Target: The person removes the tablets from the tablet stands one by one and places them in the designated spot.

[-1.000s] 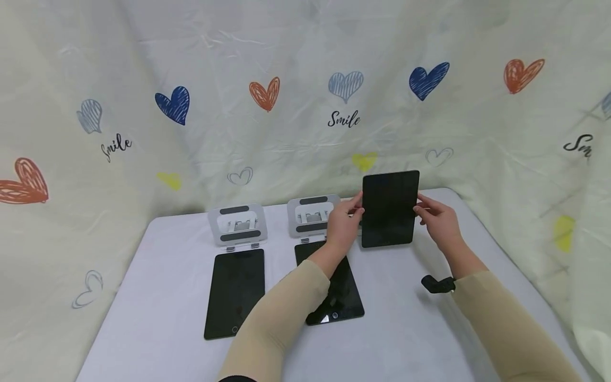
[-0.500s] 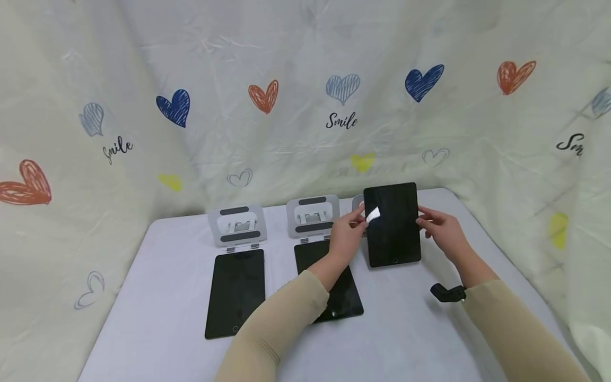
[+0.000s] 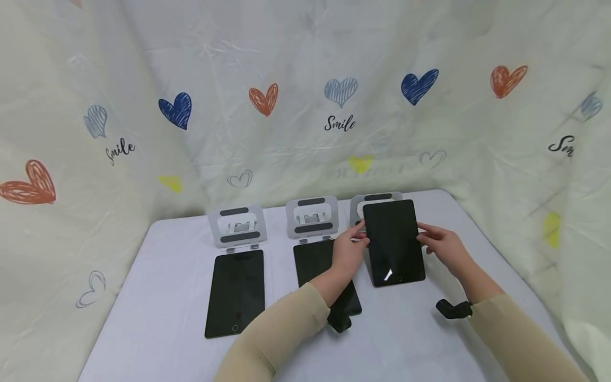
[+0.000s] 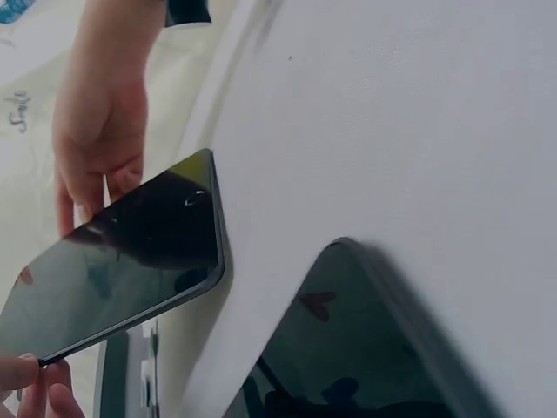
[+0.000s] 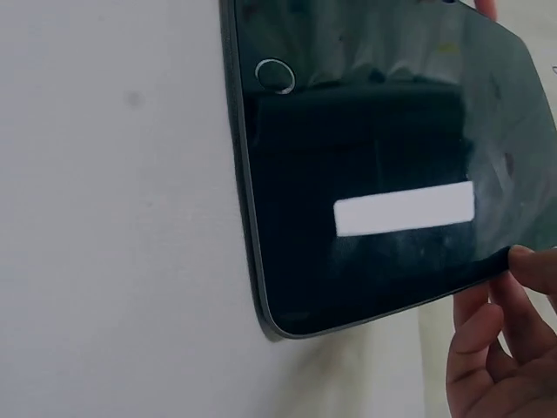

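A black tablet with a round home button is held tilted, its lower edge close over the white table. My left hand pinches its left edge, thumb in front and fingers behind. On the opposite edge my right hand pinches it the same way; the right wrist view shows the thumb on the glass and fingers behind the tablet. Behind it stands a grey tablet stand, partly hidden. A second tablet lies under my left wrist, and a third tablet lies flat at the left.
Two more grey stands with dark pads, the left stand and the middle stand, stand along the back of the white table. A curtain printed with hearts hangs behind the table and down its sides.
Both hands have lowered the tablet toward the table and tipped its lower edge nearer. The right-hand stand behind it has come into sight.
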`<action>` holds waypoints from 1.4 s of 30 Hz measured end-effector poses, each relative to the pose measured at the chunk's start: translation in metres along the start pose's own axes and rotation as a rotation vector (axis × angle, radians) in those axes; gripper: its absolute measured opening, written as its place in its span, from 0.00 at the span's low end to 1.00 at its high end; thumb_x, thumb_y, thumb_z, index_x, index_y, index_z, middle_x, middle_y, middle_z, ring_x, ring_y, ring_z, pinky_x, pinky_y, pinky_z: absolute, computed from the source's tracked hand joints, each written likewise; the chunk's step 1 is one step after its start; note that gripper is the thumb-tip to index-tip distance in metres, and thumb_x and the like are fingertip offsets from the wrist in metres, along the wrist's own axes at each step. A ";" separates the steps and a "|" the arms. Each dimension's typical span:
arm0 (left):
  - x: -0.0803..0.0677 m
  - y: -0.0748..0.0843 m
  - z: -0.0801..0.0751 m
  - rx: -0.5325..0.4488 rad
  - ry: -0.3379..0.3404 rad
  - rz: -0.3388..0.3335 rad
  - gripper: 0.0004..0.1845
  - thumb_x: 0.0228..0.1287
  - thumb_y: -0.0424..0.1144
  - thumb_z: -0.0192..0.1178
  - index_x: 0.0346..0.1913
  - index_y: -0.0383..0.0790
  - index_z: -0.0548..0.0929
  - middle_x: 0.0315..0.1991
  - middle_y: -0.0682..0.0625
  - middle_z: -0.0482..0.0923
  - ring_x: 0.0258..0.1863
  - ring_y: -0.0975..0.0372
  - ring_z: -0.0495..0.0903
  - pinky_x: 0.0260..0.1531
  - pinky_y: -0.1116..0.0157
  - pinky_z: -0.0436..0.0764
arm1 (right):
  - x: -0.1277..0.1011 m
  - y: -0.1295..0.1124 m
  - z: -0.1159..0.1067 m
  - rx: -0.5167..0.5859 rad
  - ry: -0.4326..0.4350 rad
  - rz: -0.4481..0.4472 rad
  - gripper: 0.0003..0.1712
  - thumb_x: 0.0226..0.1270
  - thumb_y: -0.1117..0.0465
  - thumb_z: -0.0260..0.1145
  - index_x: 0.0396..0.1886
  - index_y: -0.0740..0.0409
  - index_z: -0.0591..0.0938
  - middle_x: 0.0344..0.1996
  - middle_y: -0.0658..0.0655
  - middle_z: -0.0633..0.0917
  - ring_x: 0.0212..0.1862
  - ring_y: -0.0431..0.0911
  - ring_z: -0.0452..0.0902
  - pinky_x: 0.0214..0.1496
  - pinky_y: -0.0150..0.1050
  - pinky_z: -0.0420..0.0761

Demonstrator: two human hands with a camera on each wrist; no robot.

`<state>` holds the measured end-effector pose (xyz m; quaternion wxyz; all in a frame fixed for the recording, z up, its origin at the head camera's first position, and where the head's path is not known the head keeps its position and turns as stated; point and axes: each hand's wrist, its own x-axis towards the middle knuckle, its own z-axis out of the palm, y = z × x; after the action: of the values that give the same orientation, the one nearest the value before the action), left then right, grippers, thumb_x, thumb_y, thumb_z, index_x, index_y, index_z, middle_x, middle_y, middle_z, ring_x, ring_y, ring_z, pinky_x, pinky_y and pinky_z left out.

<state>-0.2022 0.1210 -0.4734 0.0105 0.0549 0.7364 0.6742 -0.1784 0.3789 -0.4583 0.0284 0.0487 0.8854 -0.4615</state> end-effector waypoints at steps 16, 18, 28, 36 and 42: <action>-0.017 -0.015 -0.006 0.054 -0.103 -0.103 0.30 0.62 0.29 0.67 0.67 0.53 0.77 0.36 0.56 0.81 0.27 0.68 0.78 0.29 0.71 0.78 | -0.015 0.016 0.004 0.143 -0.122 -0.035 0.35 0.73 0.63 0.62 0.74 0.69 0.62 0.54 0.68 0.78 0.41 0.39 0.77 0.42 0.35 0.81; -0.019 -0.015 -0.008 0.102 -0.144 -0.112 0.33 0.62 0.30 0.67 0.69 0.55 0.74 0.36 0.57 0.81 0.26 0.68 0.77 0.28 0.70 0.77 | -0.016 0.016 0.005 0.165 -0.121 -0.024 0.35 0.73 0.63 0.62 0.73 0.70 0.62 0.52 0.65 0.79 0.41 0.38 0.77 0.42 0.34 0.81; -0.025 -0.013 -0.015 0.505 -0.349 -0.135 0.49 0.60 0.40 0.71 0.78 0.65 0.53 0.16 0.55 0.79 0.15 0.64 0.77 0.23 0.66 0.70 | -0.020 0.017 0.004 0.209 -0.150 0.042 0.35 0.72 0.63 0.62 0.74 0.70 0.61 0.49 0.61 0.80 0.41 0.40 0.76 0.42 0.36 0.80; -0.028 -0.006 -0.015 0.611 -0.418 -0.230 0.52 0.57 0.41 0.73 0.79 0.60 0.52 0.14 0.52 0.80 0.13 0.62 0.78 0.21 0.66 0.71 | -0.019 0.020 0.005 0.203 -0.192 0.076 0.35 0.73 0.63 0.61 0.74 0.71 0.61 0.47 0.59 0.81 0.42 0.41 0.77 0.43 0.36 0.79; -0.029 -0.002 -0.014 0.620 -0.463 -0.297 0.53 0.57 0.41 0.74 0.80 0.55 0.52 0.15 0.51 0.81 0.13 0.62 0.79 0.16 0.67 0.69 | -0.019 0.022 0.005 0.211 -0.225 0.110 0.34 0.73 0.64 0.60 0.73 0.73 0.61 0.41 0.51 0.81 0.40 0.40 0.76 0.42 0.36 0.78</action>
<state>-0.1749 0.1041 -0.4761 0.2560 0.0988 0.8827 0.3814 -0.1571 0.3866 -0.4774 0.1472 0.0477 0.8192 -0.5522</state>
